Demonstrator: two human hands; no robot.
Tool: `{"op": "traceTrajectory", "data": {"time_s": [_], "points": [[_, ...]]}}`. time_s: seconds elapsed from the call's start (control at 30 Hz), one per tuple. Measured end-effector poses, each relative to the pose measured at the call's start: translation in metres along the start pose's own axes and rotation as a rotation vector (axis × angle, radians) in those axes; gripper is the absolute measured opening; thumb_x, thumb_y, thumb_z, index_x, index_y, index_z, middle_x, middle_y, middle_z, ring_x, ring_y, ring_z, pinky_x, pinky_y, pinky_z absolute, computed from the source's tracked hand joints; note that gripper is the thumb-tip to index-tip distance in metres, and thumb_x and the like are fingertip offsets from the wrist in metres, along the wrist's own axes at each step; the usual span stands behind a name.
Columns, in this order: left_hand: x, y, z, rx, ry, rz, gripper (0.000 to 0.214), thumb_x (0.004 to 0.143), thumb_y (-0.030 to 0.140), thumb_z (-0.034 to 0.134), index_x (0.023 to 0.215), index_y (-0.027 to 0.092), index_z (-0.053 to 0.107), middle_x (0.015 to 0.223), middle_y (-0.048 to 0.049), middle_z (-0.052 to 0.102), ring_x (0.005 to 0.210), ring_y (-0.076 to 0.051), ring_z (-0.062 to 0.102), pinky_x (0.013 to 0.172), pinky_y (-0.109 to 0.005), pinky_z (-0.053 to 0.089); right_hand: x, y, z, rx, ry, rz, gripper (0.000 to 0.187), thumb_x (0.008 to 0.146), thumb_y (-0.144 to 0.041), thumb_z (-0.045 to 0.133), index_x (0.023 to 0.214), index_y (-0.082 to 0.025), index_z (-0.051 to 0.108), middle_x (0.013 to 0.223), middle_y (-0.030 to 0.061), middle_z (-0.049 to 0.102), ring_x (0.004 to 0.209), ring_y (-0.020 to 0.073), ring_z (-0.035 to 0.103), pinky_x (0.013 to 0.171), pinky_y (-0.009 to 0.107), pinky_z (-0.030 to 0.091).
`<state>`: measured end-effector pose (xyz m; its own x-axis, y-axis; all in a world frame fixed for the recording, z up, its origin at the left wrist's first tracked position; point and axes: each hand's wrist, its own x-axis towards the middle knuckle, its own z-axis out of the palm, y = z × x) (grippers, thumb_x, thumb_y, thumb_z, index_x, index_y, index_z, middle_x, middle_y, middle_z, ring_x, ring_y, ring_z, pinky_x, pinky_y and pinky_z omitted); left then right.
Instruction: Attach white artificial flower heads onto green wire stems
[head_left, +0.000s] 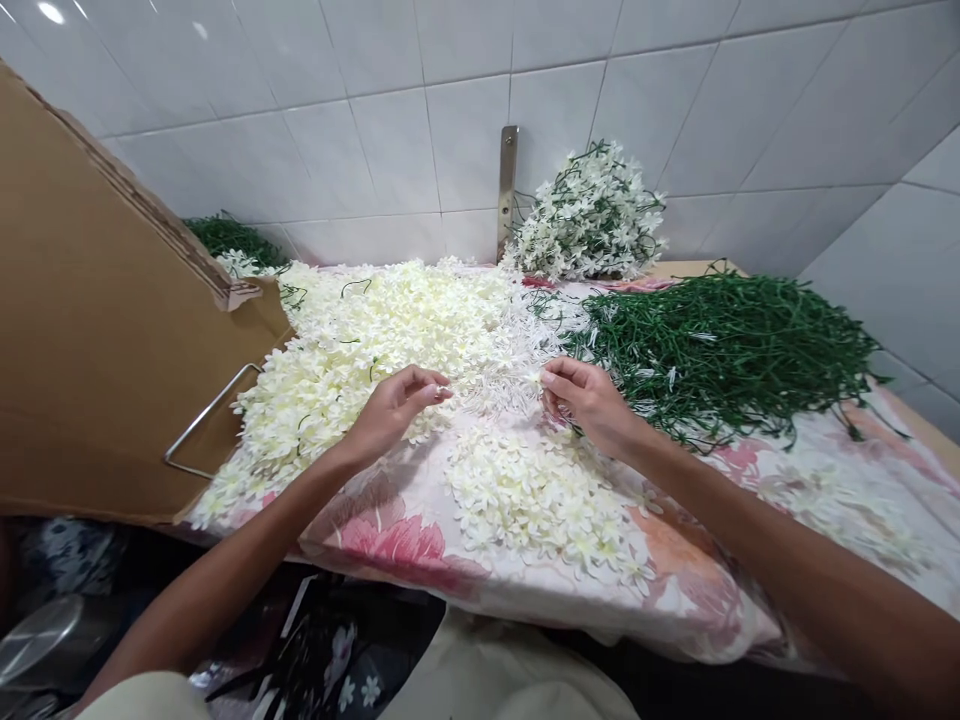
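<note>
My left hand [401, 408] is closed in a pinch at the right edge of a large heap of cream artificial flower heads [390, 320]. A tiny pale piece shows at its fingertips, too small to name. Across from it, my right hand [589, 402] also pinches, with something small and whitish at the fingertips that I cannot make out. Between and behind the hands lie thin white stem-like pieces [499, 385]. A smaller, flatter pile of cream flower heads [547, 495] spreads in front of the hands. Green artificial stems [727, 345] are heaped just beyond my right hand.
A cardboard box [112, 330] with a metal wire handle [210, 420] stands at the left. Against the tiled wall [375, 140] sit a bunch of white flowers on stems [592, 215] and a metal bracket [508, 190]. More petals [844, 510] lie right on the floral cloth [397, 540].
</note>
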<state>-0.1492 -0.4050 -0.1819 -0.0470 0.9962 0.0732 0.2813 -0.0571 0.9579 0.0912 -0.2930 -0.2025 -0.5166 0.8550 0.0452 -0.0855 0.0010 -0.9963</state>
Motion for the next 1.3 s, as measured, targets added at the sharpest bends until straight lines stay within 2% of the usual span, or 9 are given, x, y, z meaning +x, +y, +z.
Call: {"op": "traceTrajectory", "data": {"time_s": [0.1,0.2,0.37,0.6,0.73,0.83,1.03,1.17,1.3], "points": [[-0.019,-0.012,0.009,0.050,-0.063,-0.031,0.015,0.091,0.032,0.052,0.085,0.019,0.057,0.116,-0.0127,0.062,0.104,-0.024,0.062,0.087,-0.046,0.053,0.001,0.002,0.000,0.013,0.028,-0.015,0.030,0.070,-0.045,0.071,0.073,-0.019,0.057,0.050,-0.0045,0.052,0.041,0.0083,0.041,0.040,0.022,0.028],[-0.030,-0.023,0.019,0.150,-0.141,0.025,0.017,0.091,0.032,0.051,0.081,0.019,0.054,0.118,-0.0139,0.061,0.113,-0.026,0.057,0.094,-0.047,0.047,0.002,0.003,0.000,0.036,0.037,-0.019,0.029,0.070,-0.044,0.071,0.074,-0.019,0.057,0.050,-0.0044,0.051,0.041,0.0093,0.043,0.040,0.023,0.030],[-0.011,-0.030,0.015,0.127,-0.172,0.037,0.017,0.090,0.033,0.050,0.081,0.019,0.051,0.124,-0.0139,0.058,0.116,-0.025,0.057,0.094,-0.045,0.047,0.002,0.003,-0.001,0.062,0.042,-0.030,0.028,0.069,-0.043,0.072,0.072,-0.019,0.057,0.048,-0.0044,0.051,0.041,0.0099,0.045,0.039,0.023,0.031],[0.032,-0.037,-0.010,0.117,-0.065,0.076,0.022,0.089,0.040,0.052,0.083,0.019,0.052,0.119,-0.0126,0.062,0.111,-0.022,0.058,0.089,-0.038,0.050,0.002,0.002,-0.003,0.053,0.066,-0.061,0.027,0.070,-0.042,0.071,0.071,-0.019,0.057,0.049,-0.0046,0.052,0.040,0.0098,0.046,0.039,0.023,0.033],[0.036,-0.039,-0.015,0.134,-0.041,0.070,0.025,0.089,0.042,0.052,0.088,0.018,0.056,0.118,-0.0129,0.063,0.108,-0.021,0.060,0.091,-0.038,0.049,0.002,0.003,-0.002,0.032,0.084,-0.075,0.026,0.070,-0.041,0.070,0.071,-0.019,0.057,0.047,-0.0053,0.050,0.038,0.0090,0.044,0.037,0.023,0.032],[0.029,-0.034,-0.007,0.187,-0.021,0.062,0.024,0.089,0.041,0.053,0.088,0.017,0.058,0.110,-0.0114,0.066,0.097,-0.020,0.065,0.080,-0.034,0.053,0.000,0.002,-0.001,0.022,0.087,-0.086,0.026,0.071,-0.041,0.070,0.072,-0.018,0.057,0.046,-0.0058,0.049,0.037,0.0088,0.044,0.037,0.023,0.032],[0.014,-0.021,0.012,0.369,0.322,0.156,0.019,0.090,0.035,0.050,0.085,0.017,0.056,0.081,-0.0051,0.066,0.077,-0.018,0.065,0.075,-0.034,0.051,-0.001,-0.001,0.001,0.010,0.095,-0.098,0.024,0.072,-0.039,0.068,0.072,-0.017,0.056,0.046,-0.0062,0.049,0.036,0.0076,0.042,0.037,0.022,0.031],[0.015,-0.020,0.013,0.433,0.273,0.167,0.016,0.088,0.032,0.052,0.082,0.018,0.059,0.090,-0.0058,0.067,0.084,-0.020,0.063,0.077,-0.034,0.050,0.000,-0.001,0.001,0.014,0.091,-0.101,0.023,0.072,-0.037,0.067,0.073,-0.017,0.057,0.046,-0.0066,0.049,0.036,0.0074,0.041,0.036,0.022,0.031],[0.005,-0.025,0.018,0.313,0.204,0.068,0.017,0.089,0.031,0.049,0.083,0.018,0.058,0.108,-0.0082,0.066,0.104,-0.022,0.061,0.089,-0.038,0.047,-0.001,0.000,0.001,0.003,0.083,-0.102,0.023,0.073,-0.037,0.067,0.074,-0.017,0.057,0.047,-0.0064,0.050,0.037,0.0076,0.042,0.037,0.022,0.033]]}}
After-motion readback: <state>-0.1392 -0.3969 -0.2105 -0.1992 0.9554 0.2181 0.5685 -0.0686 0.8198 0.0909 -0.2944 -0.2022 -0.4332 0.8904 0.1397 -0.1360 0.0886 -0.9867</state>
